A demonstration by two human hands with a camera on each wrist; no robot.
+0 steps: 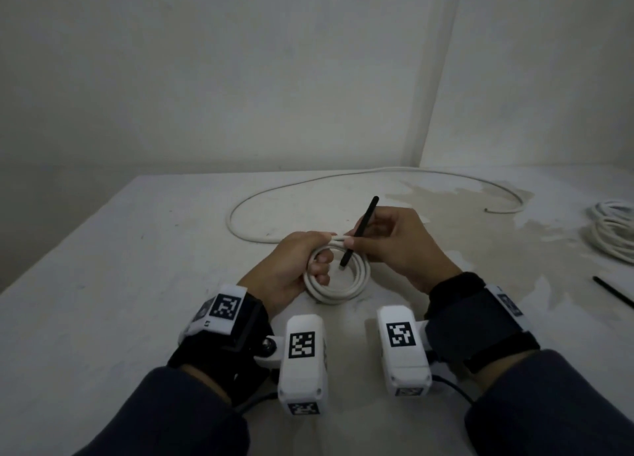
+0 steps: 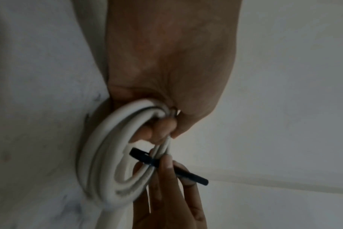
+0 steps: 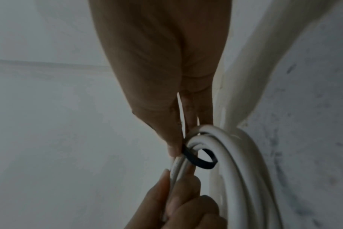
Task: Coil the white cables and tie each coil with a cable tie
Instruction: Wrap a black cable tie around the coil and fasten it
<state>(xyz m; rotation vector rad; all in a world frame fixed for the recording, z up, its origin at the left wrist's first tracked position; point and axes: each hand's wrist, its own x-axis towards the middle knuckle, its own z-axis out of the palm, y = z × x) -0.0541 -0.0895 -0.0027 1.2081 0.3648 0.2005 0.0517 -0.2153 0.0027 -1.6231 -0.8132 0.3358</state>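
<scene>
A small coil of white cable [image 1: 338,284] [image 2: 108,162] [image 3: 235,170] stands on the table. My left hand [image 1: 302,267] [image 2: 166,93] grips its top left with curled fingers. My right hand [image 1: 394,243] [image 3: 166,93] pinches a black cable tie [image 1: 358,231] [image 2: 166,167] [image 3: 198,159] against the coil's strands. The tie slants across the top of the coil, its lower end inside the ring and its upper end pointing up and away.
A long loose white cable [image 1: 343,188] curves over the far half of the table [image 1: 137,249]. Another white coil [image 1: 614,229] lies at the right edge, with a spare black tie [image 1: 614,292] in front of it. A wall corner rises behind.
</scene>
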